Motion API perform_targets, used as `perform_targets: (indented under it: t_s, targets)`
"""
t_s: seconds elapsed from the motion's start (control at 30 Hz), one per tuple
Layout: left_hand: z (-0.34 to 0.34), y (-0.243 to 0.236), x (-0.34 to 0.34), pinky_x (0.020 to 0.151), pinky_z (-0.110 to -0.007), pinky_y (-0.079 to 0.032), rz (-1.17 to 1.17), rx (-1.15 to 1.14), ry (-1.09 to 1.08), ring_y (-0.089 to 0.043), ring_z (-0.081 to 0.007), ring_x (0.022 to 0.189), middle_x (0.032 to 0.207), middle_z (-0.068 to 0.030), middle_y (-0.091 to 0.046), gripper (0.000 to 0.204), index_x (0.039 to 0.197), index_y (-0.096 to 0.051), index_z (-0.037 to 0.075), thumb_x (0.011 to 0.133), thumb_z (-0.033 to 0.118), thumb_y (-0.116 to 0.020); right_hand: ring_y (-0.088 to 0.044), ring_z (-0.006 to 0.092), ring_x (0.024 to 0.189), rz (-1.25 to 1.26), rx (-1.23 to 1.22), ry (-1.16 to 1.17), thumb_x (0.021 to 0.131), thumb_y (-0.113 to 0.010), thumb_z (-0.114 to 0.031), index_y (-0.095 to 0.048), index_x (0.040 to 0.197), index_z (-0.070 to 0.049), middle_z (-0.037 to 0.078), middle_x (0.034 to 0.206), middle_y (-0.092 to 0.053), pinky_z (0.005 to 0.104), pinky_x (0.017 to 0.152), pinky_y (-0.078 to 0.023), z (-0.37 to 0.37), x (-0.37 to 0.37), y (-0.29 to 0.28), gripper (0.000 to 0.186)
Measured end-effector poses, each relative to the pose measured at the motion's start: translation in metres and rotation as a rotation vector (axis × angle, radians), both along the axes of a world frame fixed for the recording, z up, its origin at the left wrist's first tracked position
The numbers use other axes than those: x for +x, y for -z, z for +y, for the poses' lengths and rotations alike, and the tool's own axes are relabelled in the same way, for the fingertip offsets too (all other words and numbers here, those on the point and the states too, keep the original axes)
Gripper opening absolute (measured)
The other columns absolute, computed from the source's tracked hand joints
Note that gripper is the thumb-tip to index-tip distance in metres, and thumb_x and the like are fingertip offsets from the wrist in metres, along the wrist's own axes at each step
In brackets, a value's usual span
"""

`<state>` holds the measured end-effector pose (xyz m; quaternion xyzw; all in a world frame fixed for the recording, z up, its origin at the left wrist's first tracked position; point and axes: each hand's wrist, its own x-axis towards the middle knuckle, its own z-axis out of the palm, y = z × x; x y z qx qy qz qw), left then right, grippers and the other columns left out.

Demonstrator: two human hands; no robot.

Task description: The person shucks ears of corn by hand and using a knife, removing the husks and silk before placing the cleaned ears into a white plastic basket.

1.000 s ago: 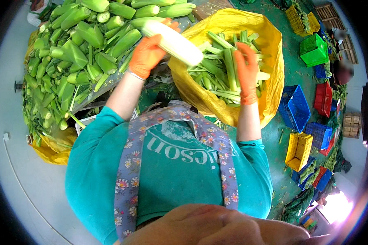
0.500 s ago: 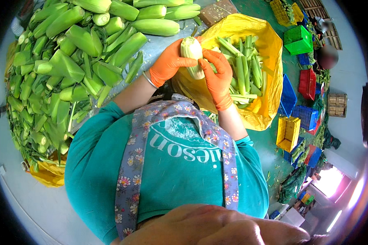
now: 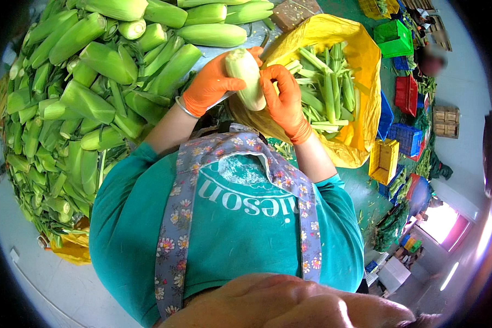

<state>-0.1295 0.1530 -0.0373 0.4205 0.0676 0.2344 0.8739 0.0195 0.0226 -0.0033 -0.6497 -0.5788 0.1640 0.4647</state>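
Note:
My left hand [image 3: 208, 82], in an orange glove with a wristband below it, holds a pale green, partly husked ear of corn [image 3: 245, 76] upright in front of me. My right hand [image 3: 283, 104], also gloved in orange, has its fingers curled against the right side of that ear, pinching at it. A big heap of green corn ears and husks [image 3: 87, 106] covers the metal table to the left. Just right of my hands is an open yellow sack [image 3: 361, 131] with cut stalks and leaves [image 3: 331, 93] inside.
A brown block [image 3: 295, 11] lies at the table's far end. On the green floor to the right stand green [image 3: 392, 39], red [image 3: 406, 94], blue [image 3: 407, 138] and yellow [image 3: 383, 162] crates. A blurred co-worker [image 3: 433, 61] is at the upper right. Another yellow sack [image 3: 70, 251] lies at lower left.
The ear has come from a slanted hold in my left hand to upright between both hands. My right hand has moved from over the sack onto the ear.

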Motion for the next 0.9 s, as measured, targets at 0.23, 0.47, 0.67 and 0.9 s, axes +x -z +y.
perform_targets:
  t_s: [0.23, 0.47, 0.67, 0.9]
  targets:
    - [0.023, 0.002, -0.032, 0.101, -0.036, -0.047, -0.076, -0.100, -0.098, -0.058, -0.0262, 0.119, 0.129, -0.0182, -0.059, 0.077, 0.144, -0.039, -0.003, 0.085, 0.033, -0.072, -0.067, 0.0289, 0.095, -0.348, -0.544, 0.168, 0.098, -0.057, -0.038, -0.069, 0.104, -0.002, 0.013, 0.106, -0.071, 0.0365, 0.087, -0.051, 0.081, 0.081, 0.068, 0.038]
    - [0.003, 0.005, -0.044, 0.102, -0.037, -0.046, 0.021, -0.146, -0.013, -0.058, -0.0265, 0.121, 0.132, -0.0189, -0.058, 0.074, 0.145, -0.039, -0.002, 0.089, 0.039, -0.066, -0.063, 0.0347, 0.115, -0.507, -1.190, 0.131, 0.087, -0.053, -0.057, -0.071, 0.116, -0.006, 0.019, 0.121, -0.067, 0.0411, 0.096, -0.049, 0.126, 0.091, 0.141, 0.062]
    - [-0.019, 0.025, -0.035, 0.101, -0.045, -0.048, 0.046, -0.332, 0.102, -0.054, -0.0292, 0.125, 0.142, -0.0193, -0.050, 0.077, 0.150, -0.032, 0.002, 0.091, 0.040, -0.064, -0.067, 0.0158, 0.076, 0.795, -0.482, 0.348, 0.086, -0.076, -0.035, -0.064, 0.090, -0.007, 0.004, 0.079, -0.065, 0.0283, 0.068, -0.053, 0.089, 0.123, 0.152, 0.031]
    - [-0.041, 0.019, 0.016, 0.092, -0.034, -0.051, 0.197, -0.110, 0.302, -0.064, -0.0218, 0.106, 0.120, -0.0130, -0.064, 0.064, 0.141, -0.045, 0.003, 0.088, 0.029, -0.071, -0.062, 0.0171, 0.077, 0.248, -0.388, 0.208, 0.082, -0.079, -0.041, -0.066, 0.099, -0.001, 0.008, 0.093, -0.070, 0.0337, 0.070, -0.048, -0.013, 0.109, -0.011, 0.045]
